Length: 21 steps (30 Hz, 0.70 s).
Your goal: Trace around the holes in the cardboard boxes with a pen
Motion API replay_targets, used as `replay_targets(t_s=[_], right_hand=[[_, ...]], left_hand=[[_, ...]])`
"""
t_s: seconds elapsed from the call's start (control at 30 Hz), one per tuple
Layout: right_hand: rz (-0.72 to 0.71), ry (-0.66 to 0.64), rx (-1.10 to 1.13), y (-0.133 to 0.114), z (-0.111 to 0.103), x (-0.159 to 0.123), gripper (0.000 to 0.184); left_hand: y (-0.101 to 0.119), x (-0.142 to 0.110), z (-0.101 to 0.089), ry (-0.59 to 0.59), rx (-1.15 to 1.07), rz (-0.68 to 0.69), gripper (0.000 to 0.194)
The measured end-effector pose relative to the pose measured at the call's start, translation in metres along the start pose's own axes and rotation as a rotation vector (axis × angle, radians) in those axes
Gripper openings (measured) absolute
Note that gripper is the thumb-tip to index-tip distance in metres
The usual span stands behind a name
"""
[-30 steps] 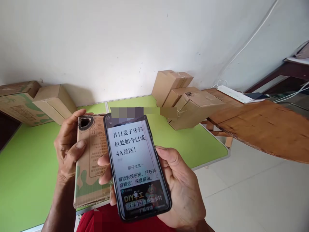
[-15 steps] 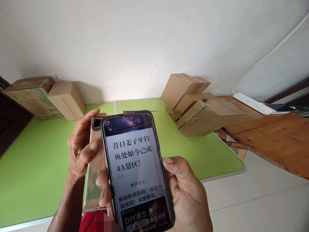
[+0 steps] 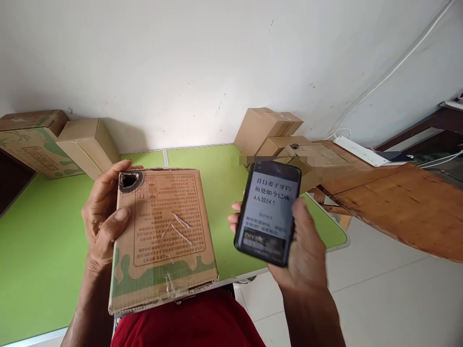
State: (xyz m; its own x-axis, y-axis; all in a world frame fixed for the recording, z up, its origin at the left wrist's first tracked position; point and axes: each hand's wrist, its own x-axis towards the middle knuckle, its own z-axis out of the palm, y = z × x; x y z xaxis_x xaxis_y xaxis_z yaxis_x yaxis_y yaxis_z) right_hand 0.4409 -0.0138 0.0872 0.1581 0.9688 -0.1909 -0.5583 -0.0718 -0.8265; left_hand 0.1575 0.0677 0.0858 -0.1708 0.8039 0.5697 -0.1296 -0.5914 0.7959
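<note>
My left hand (image 3: 104,217) grips the left side of a cardboard box (image 3: 166,217), thumb on its printed face. The box has green patches along its lower part, printed text, strips of clear tape and a dark-edged hole in its upper left corner. Off to the right, my right hand (image 3: 307,250) holds a black smartphone (image 3: 269,212), fingers wrapped round its back and thumb along its right edge. The phone's screen is lit and shows Chinese text above a dark picture. Box and phone are apart, with green table between them.
A green table (image 3: 202,188) stands against the white wall. At its left are a green-printed carton (image 3: 39,144) and a plain carton (image 3: 88,144). Several cartons (image 3: 260,130) stand at the right, beside a wooden table (image 3: 390,202) bearing a white power strip (image 3: 358,150).
My right hand has moved the phone right and away from me, uncovering the box's printed face. My left hand keeps its hold on the box. The view has shifted slightly right.
</note>
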Motion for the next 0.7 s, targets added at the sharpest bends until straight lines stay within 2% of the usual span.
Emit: replay_targets(t_s=[0.03,0.1,0.17,0.27,0.33,0.5,0.7], right_hand=[[0.004,0.052,-0.041,0.007,-0.012,0.011,0.059],[0.110,0.114,-0.176,0.030,-0.035,0.033,0.060],[0.207,0.116,-0.310,0.057,-0.053,0.051,0.058],[0.272,0.051,-0.401,0.091,-0.065,0.065,0.056],[0.283,0.019,-0.429,0.104,-0.066,0.066,0.057],[0.214,0.018,-0.611,0.113,-0.068,0.068,0.056],[0.022,0.125,-1.032,0.111,-0.079,0.067,0.039]], left_hand=[[0.000,0.000,0.000,0.003,0.002,0.004,0.068],[0.000,0.001,0.001,0.003,0.007,0.009,0.067],[0.001,0.001,0.003,0.005,0.010,0.007,0.067],[0.004,0.000,0.004,0.018,0.029,-0.003,0.067],[0.006,0.000,0.006,0.027,0.058,-0.011,0.067],[0.012,-0.002,0.013,0.048,0.082,-0.028,0.064],[0.009,-0.004,0.016,0.039,0.062,0.007,0.066]])
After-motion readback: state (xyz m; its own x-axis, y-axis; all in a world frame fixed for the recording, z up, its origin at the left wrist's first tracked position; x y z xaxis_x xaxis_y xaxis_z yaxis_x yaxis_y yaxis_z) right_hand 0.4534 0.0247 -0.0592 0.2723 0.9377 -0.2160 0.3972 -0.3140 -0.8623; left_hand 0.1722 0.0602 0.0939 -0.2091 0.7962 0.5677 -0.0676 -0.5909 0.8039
